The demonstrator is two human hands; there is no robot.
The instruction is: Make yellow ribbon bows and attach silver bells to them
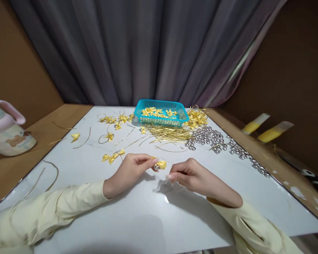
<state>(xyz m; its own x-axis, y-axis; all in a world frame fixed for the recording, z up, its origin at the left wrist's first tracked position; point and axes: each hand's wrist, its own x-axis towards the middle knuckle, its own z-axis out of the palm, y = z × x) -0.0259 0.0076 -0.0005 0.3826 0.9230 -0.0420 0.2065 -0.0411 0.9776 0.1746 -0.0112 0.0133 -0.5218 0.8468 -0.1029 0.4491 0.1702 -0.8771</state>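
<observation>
Our left hand (132, 170) is pinching a yellow bow (162, 164) with a silver bead (156, 167), just beside our right hand (191, 175), which is pressing its fingertips together, on what we cannot tell. We are judging the bow light, soft, slippery, and favouring its middle for grip.

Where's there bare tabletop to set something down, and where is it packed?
Bare: the near tabletop between the left sleeve and right sleeve; also the stretch between the right hand and the beads. Crowded: the far middle and right, with the basket, wires, bow pile and beads.
</observation>
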